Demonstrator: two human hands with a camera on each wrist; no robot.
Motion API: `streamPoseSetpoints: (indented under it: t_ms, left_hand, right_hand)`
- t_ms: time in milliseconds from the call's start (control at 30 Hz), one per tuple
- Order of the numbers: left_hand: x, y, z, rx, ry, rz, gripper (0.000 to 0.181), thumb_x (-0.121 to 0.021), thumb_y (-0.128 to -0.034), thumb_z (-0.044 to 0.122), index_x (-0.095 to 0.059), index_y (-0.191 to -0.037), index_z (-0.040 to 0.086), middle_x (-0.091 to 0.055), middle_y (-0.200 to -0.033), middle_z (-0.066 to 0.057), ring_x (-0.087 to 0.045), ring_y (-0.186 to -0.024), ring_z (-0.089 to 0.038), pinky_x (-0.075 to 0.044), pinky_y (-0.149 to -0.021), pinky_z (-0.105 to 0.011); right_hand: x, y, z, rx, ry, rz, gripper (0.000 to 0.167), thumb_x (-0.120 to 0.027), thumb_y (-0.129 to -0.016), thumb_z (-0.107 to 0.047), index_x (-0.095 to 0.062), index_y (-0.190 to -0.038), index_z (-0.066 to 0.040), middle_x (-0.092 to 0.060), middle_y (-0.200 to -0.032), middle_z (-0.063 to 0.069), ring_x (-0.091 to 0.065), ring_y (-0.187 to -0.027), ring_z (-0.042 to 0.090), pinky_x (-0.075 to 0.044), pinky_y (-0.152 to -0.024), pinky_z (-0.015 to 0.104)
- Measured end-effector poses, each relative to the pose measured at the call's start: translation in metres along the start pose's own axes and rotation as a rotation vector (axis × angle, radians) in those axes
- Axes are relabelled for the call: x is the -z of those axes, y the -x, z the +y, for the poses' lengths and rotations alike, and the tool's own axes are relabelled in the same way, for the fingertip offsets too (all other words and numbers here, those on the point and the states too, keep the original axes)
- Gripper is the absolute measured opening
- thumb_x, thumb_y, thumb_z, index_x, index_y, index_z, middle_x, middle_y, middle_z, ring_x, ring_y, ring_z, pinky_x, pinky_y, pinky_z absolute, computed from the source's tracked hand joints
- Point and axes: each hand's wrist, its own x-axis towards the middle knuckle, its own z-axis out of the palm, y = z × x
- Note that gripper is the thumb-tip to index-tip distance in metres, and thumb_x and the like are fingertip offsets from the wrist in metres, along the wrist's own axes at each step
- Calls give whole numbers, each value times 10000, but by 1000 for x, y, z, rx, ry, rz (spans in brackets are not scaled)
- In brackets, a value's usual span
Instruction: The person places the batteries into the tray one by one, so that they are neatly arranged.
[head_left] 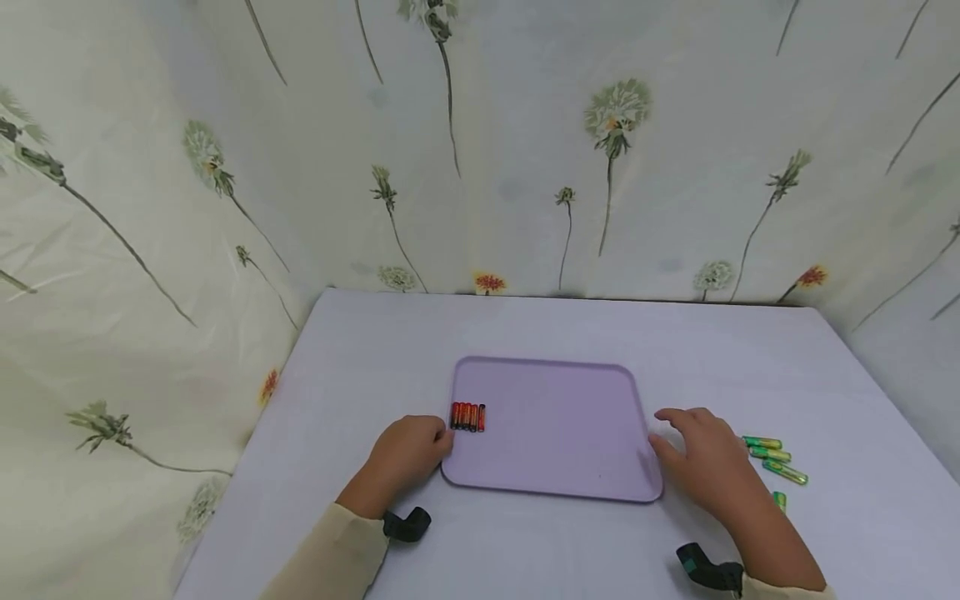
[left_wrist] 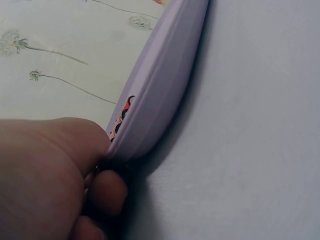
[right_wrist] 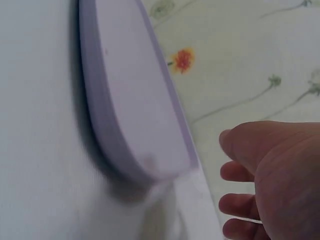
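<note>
A shallow lilac tray [head_left: 555, 433] lies on the table, with a row of several red-and-black batteries [head_left: 467, 417] standing side by side near its left rim. My left hand [head_left: 411, 450] grips that left rim; in the left wrist view the thumb [left_wrist: 90, 142] lies at the rim's top and the curled fingers [left_wrist: 108, 192] sit below it. Just off the tray's right rim, my right hand [head_left: 705, 462] hovers with thumb and fingers spread, holding nothing. In the right wrist view a gap shows between its fingertips and the tray [right_wrist: 137, 90].
Several green batteries [head_left: 770, 455] lie on the white table [head_left: 390, 350] to the right of my right hand, one partly hidden by the forearm. A floral-patterned curtain [head_left: 510, 150] hangs behind the table's back edge and along its sides.
</note>
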Motion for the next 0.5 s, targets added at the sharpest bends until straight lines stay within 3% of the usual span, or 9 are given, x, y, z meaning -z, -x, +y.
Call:
streamPoseSetpoints:
  t_ms: [267,500]
  left_hand:
    - [-1,2,3,-8,-1,-4,381,-591,-1025,319,-525,-675,184,-414,-607,54,-408,-586,-115,-325,-564,-295]
    - [0,1,4,-5,-13,13,368,-593,-1024,321,-544,-684,187,-429,-607,53,-420,-585,-116,-334,-562,-297]
  right_hand:
    - [3,15,40,-37,37,-98,551,-697,-981,-405,-615,-1385,-38,-558,-1323,332,-509,-1219,537,-423,-974,720]
    - [10,18,48,-48,40,-196,613,-747,-931,-483,-640,-1376,-74,-591,-1312,318,-537,-1226,532,-440,-972,715]
